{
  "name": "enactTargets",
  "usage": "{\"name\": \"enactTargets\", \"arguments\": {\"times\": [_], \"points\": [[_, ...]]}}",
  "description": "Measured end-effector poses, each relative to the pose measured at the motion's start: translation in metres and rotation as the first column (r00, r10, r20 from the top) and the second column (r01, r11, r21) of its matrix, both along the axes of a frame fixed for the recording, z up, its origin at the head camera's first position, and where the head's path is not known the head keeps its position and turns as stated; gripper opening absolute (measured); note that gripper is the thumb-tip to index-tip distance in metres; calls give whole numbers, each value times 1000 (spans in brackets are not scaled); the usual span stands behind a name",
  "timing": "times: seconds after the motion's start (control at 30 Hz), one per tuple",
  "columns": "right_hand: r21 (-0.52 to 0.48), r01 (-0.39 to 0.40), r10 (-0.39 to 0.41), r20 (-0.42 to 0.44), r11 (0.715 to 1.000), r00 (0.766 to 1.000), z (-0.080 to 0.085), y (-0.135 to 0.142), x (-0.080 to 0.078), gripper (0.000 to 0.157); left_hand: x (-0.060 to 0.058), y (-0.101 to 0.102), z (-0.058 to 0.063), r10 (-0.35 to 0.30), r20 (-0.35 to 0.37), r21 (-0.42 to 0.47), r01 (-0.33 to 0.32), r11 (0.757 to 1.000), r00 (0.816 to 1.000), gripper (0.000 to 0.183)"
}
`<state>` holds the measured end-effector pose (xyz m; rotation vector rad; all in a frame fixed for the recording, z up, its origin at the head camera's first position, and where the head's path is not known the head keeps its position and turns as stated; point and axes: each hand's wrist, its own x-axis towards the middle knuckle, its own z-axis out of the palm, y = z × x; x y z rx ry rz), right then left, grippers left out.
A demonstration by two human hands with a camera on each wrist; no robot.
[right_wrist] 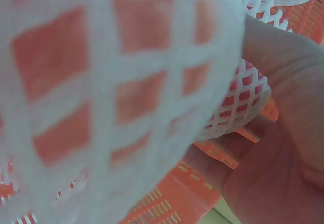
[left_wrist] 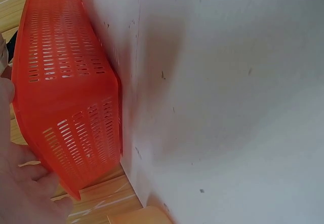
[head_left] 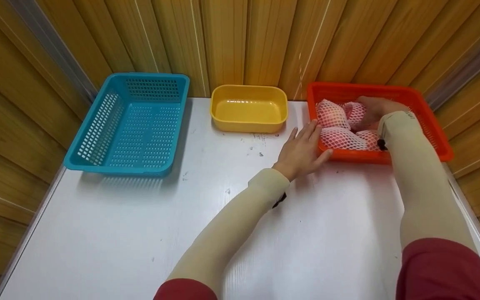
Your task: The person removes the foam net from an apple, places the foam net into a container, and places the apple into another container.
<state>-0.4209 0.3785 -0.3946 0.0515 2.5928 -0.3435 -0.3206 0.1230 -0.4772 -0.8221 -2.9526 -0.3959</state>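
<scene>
In the head view, several round pink-red fruits in white foam nets, kind hidden by the netting, lie in a red basket (head_left: 363,156) at the right. My right hand (head_left: 376,110) reaches inside and grips one netted fruit (head_left: 355,112) at the back. The right wrist view has this netted fruit (right_wrist: 246,95) between thumb and fingers, while another netted fruit (right_wrist: 101,87) looms blurred in front. My left hand (head_left: 300,151) touches the basket's left front corner with its fingers fairly straight; the left wrist view catches those fingers (left_wrist: 33,181) along the rim.
A yellow tub (head_left: 248,126) stands at the back middle, left of the red basket. Farther left is a blue perforated basket (head_left: 140,137). All stand on a white table (head_left: 140,233), with wood-look panels (head_left: 240,41) behind and at the sides.
</scene>
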Motion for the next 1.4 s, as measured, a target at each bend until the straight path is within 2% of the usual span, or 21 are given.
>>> {"name": "enactTargets", "arguments": {"times": [0.17, 0.43, 1.13, 1.23, 1.4], "points": [[-9, -4, 4, -14, 1000, 1000, 3, 0, 3, 109, -1, 1, 0, -3, -8, 5, 3, 1000, 1000, 80], [-90, 78, -76, 19, 993, 997, 6, -3, 7, 116, 0, 1, 1, -4, 0, -8, 4, 1000, 1000, 81], [-75, -26, 21, -66, 997, 998, 5, -2, 3, 111, 1, 1, 0, 2, 20, 13, -3, 1000, 1000, 82], [-81, -32, 25, -86, 996, 996, 5, 1, -1, 108, 0, 1, 0, 6, 27, 14, -6, 1000, 1000, 82], [-61, -94, 84, -156, 994, 984, 2, 13, -12, 101, -1, 1, 1, 8, 22, 19, -8, 1000, 1000, 82]]}}
